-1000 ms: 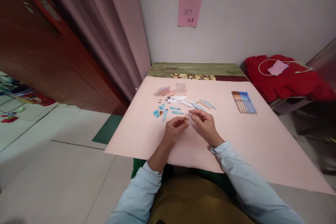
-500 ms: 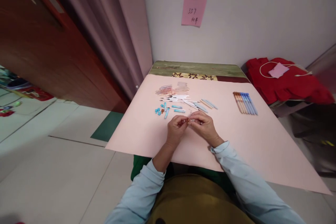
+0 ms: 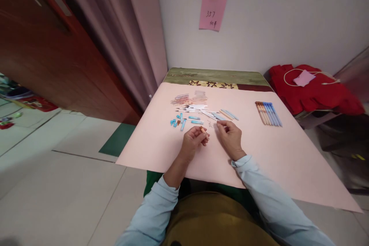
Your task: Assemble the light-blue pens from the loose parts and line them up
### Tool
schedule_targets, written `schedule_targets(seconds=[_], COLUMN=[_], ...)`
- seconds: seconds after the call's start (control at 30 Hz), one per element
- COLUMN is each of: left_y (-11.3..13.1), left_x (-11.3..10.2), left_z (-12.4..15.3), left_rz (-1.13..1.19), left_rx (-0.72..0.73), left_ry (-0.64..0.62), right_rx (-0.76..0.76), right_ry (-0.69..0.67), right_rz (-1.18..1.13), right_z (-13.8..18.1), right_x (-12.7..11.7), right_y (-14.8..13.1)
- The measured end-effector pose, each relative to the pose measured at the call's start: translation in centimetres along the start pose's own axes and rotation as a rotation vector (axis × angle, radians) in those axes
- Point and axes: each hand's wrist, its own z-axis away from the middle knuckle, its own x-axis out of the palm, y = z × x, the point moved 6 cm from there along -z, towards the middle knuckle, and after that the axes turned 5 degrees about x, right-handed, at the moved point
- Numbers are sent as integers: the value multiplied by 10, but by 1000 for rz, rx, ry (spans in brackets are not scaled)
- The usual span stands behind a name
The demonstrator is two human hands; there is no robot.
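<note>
My left hand (image 3: 191, 142) is closed around a short tan pen barrel (image 3: 203, 130), which lies tilted between thumb and fingers. To the right, my right hand (image 3: 231, 137) has its thumb and fingertips pinched together low over the paper. Whatever is between those fingertips is too small to make out. Just left of them lie small pale pieces (image 3: 210, 123). Beyond the hands are blue pen barrels (image 3: 197, 122), a cluster of small blue caps (image 3: 174, 123) with a brown one, and a pile of white refills (image 3: 193, 108).
Assembled pens (image 3: 268, 113), tan and blue, lie in a neat row at the right. Clear tubes (image 3: 190, 98) are heaped at the back left. Loose tan and blue barrels (image 3: 230, 114) lie mid-table. Pink paper (image 3: 288, 161) covers the table; red cloth (image 3: 314, 92) is beyond its right edge.
My hands were together around a small brownish piece. They have parted: the left keeps a tan barrel, and the right has moved right, to beside the small pale pieces.
</note>
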Motion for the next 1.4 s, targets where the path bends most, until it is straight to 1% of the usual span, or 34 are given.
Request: schedule_targets(seconds=[0.07, 0.13, 0.2, 0.3, 0.4, 0.47, 0.53, 0.6, 0.7, 0.73, 0.8, 0.83, 0.9, 1.0, 1.07, 1.13, 1.23, 1.3, 1.4], left_y=[0, 0, 0, -2, -4, -6, -7, -9, -10, -10, -9, -9, -9, -10, -10, -9, -6, -4, -3], left_x=[4, 5, 5, 6, 6, 5, 5, 6, 6, 6, 6, 5, 4, 2, 2, 1, -4, -7, -13], left_z=[1, 1, 2, 2, 3, 2, 2, 1, 0, 0, 1, 1, 2, 1, -1, -3, -7, -8, -9], left_rz=[-49, -76, -87, -94, -106, -112, -118, -126, -132, -133, -139, -144, -147, -120, -89, -48, 52, 148, 281], left_rx=[4, 9, 11, 1, -4, -4, -3, -2, 5, 8, 11, 9, 3, -3, -14, -23, -42, -60, -74], left_ry=[-31, -35, -35, -75, -105, -111, -117, -120, -110, -111, -113, -112, -97, -62, -44, -15, 52, 97, 153], right_rx=[-46, -69, -69, -46, -23, -33, -72, -137, -263, -312, -352, -351, -296, -201, -134, -91, -88, -112, -144], right_ry=[-26, -36, -25, -12, -39, -81, -144, -244, -484, -536, -523, -496, -431, -350, -345, -377, -416, -431, -448], right_rz=[64, 87, 76, 41, 22, 27, 50, 111, 313, 383, 498, 529, 546, 556, 564, 554, 544, 551, 604], right_z=[2, 3, 3, 0, -9, -18, -27, -35, -43, -46, -59, -68, -85, -101, -99, -89, -70, -60, -54], right_x=[3, 5, 5, 4, 5, 7, 13, 26, 58, 68, 78, 79, 71, 48, 33, 25, 26, 34, 50], right_y=[-3, -5, -6, -3, -2, -6, -16, -33, -64, -75, -89, -92, -88, -65, -44, -27, -16, -19, -31])
